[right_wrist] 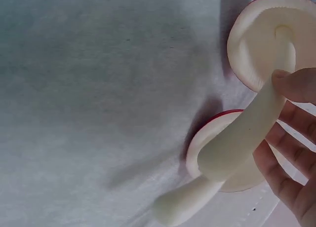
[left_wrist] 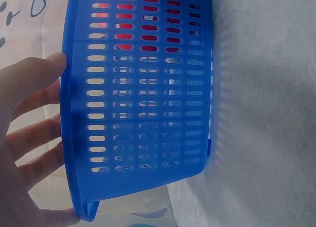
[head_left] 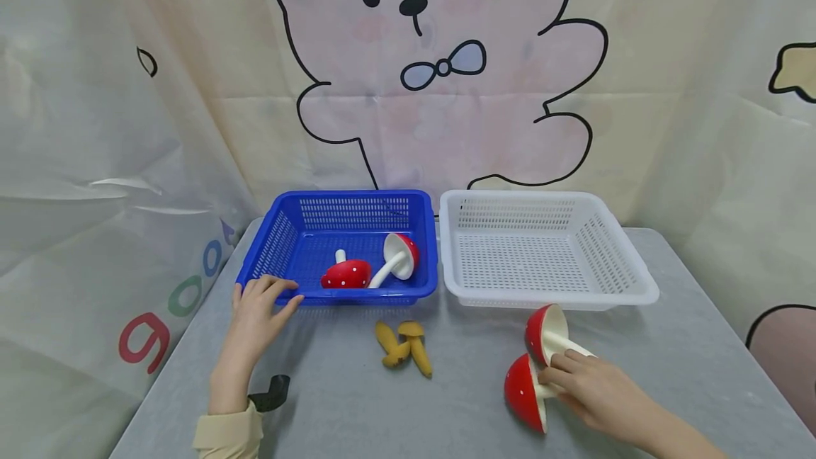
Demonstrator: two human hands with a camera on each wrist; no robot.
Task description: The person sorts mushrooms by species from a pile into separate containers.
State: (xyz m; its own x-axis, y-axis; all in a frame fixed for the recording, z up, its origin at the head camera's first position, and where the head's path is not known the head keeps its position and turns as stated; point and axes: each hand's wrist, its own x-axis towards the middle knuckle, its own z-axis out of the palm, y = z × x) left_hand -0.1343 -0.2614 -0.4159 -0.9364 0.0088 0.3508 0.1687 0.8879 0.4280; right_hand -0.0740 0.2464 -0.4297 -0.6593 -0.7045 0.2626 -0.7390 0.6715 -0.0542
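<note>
My right hand (head_left: pixel 589 394) pinches the white stem (right_wrist: pixel 247 128) of a red-capped toy mushroom (head_left: pixel 524 394) with white spots, thumb on one side and fingers on the other. Just behind it is a second red toy mushroom (head_left: pixel 553 331), partly covered by the held one in the right wrist view. My left hand (head_left: pixel 255 317) holds the front-left rim of the blue basket (head_left: pixel 357 297), its thumb at the front and its other fingertips hidden behind the rim. Inside that basket lie two more red mushrooms, one cap up (head_left: pixel 347 274) and one tipped over (head_left: pixel 401 257).
A white basket (head_left: pixel 548 299) stands right of the blue one. Small yellow-brown toy mushrooms (head_left: pixel 404 349) lie together on the grey table (head_left: pixel 357 416), in front of the blue basket. Behind the table hangs a curtain (head_left: pixel 446 133) with a bear drawing.
</note>
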